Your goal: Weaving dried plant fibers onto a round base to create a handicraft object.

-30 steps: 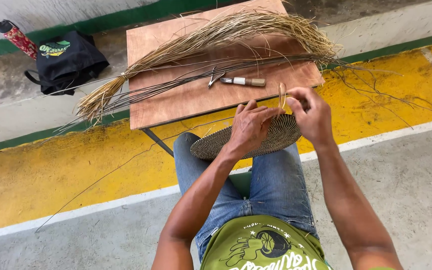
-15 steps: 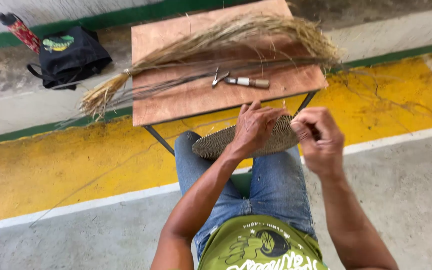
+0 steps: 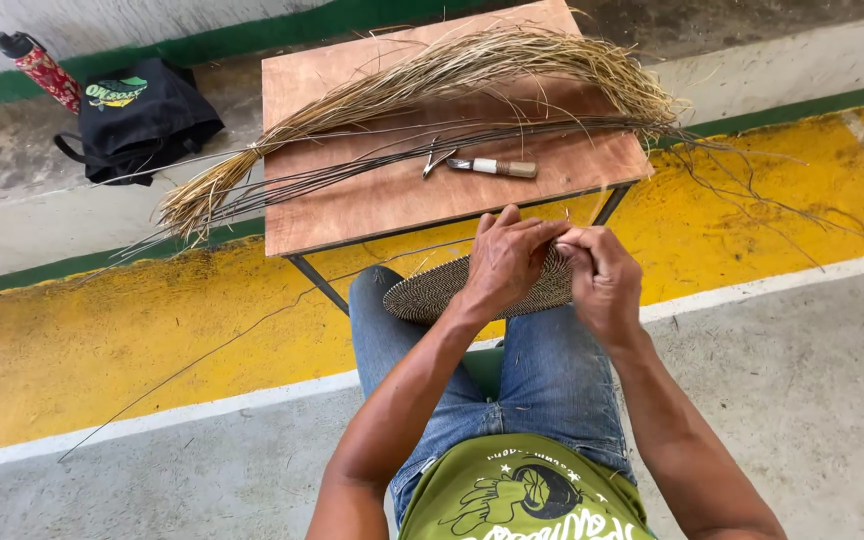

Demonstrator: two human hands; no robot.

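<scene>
Right hand (image 3: pixel 604 280) has dropped from raised pull, now meets left hand (image 3: pixel 508 262); both sets of fingers pinch woven disc (image 3: pixel 432 292) rim on lap, below tabletop (image 3: pixel 372 205) near edge.

A seated person holds a flat woven disc (image 3: pixel 432 290) over the knees. The left hand (image 3: pixel 507 262) lies on its top, fingers curled over the far edge; the right hand (image 3: pixel 602 280) pinches that edge just beside it. On the table (image 3: pixel 352 205) beyond lie a straw bundle (image 3: pixel 452 75) and a tool (image 3: pixel 492 166). A black bag (image 3: pixel 137 115) and a bottle (image 3: pixel 42 65) sit far left.
</scene>
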